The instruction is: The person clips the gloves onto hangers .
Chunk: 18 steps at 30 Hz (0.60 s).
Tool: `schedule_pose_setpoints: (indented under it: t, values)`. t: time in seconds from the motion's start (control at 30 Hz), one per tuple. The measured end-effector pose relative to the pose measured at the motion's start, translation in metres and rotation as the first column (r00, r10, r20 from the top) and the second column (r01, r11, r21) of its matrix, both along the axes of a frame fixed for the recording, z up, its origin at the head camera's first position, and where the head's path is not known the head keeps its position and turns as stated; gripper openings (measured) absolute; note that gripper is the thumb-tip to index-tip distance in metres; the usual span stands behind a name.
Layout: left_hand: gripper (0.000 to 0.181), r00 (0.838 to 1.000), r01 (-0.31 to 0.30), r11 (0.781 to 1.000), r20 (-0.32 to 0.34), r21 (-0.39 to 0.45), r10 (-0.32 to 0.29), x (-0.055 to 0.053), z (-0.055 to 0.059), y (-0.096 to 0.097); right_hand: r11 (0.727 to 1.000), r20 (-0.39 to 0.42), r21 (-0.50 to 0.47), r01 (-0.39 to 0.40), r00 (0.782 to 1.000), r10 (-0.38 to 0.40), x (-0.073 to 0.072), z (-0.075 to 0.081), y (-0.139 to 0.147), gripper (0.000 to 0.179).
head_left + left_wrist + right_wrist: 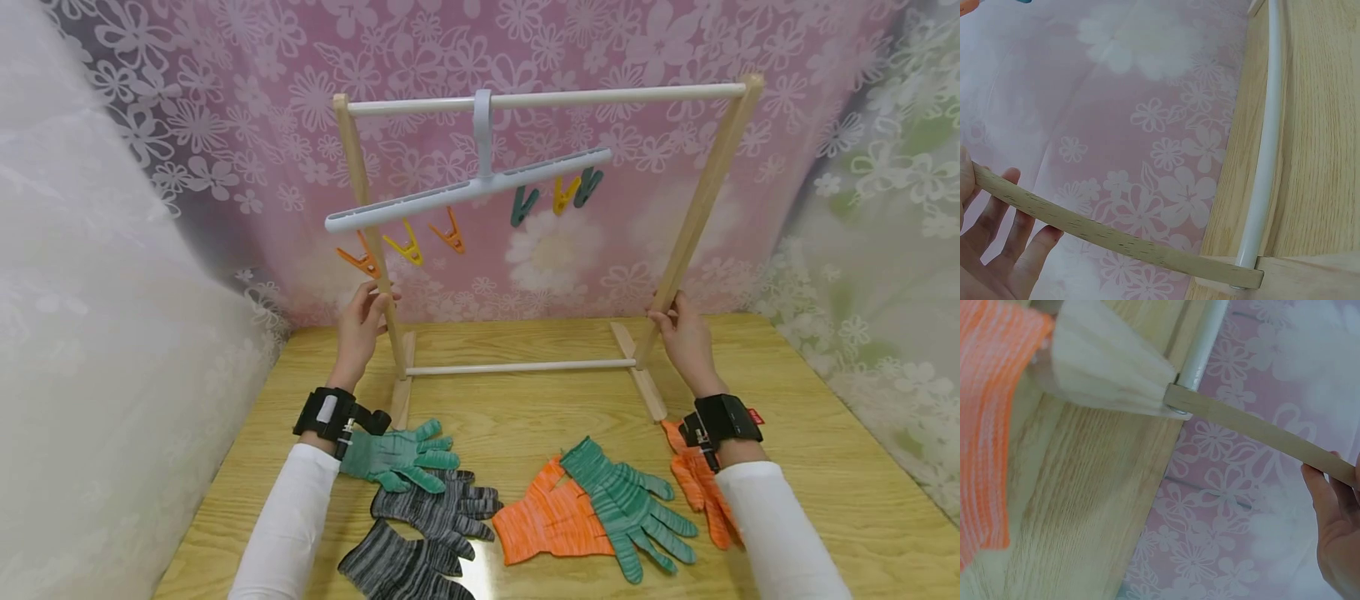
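Observation:
A small wooden clothes rack with white crossbars stands at the back of the table. My left hand grips its left upright, thumb on one side and fingers on the other; the left wrist view shows the upright between them. My right hand holds the right upright low down, and the right wrist view shows that upright too. From the top bar hangs a pale grey-blue hanger, tilted with its left end lower in view. Orange clothespins, yellow clothespins and dark green clothespins dangle below it.
Several knitted gloves lie in front of the rack: a green glove, grey striped gloves, an orange glove under another green glove, and an orange glove by my right forearm. Flowered curtains enclose the table.

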<state>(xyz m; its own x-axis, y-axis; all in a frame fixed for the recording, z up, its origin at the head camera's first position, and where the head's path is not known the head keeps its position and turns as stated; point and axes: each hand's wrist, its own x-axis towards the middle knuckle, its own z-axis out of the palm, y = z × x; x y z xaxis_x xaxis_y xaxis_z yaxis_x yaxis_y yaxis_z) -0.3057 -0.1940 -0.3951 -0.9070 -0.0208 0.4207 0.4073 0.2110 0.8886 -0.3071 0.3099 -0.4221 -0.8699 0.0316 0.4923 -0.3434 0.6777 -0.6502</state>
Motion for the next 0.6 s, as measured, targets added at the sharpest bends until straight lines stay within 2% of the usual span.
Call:
schedule_pose_setpoints:
  t: [0.17,0.3,0.47,0.6]
  values:
    - [0.043,1.000,0.019,1.000,0.015,0.014,-0.020,-0.001,0.002,-0.002,1.000,0.005,0.001,-0.013,1.000,0.013,0.002,0.006,-0.002,0.036]
    - [0.043,0.998,0.041,0.999,0.056,0.028,-0.043,-0.003,0.005,-0.005,1.000,0.028,-0.007,-0.012,1.000,0.012,0.006,0.014,-0.002,0.035]
    - [0.042,0.993,0.043,0.999,0.106,0.027,-0.046,-0.001,0.013,-0.008,0.999,0.045,0.000,0.033,0.998,-0.033,0.008,0.024,-0.001,0.044]
    - [0.046,0.991,0.012,1.000,0.133,-0.019,-0.009,0.005,0.018,-0.012,0.994,-0.007,-0.056,0.092,0.996,-0.092,0.010,0.031,-0.003,0.052]
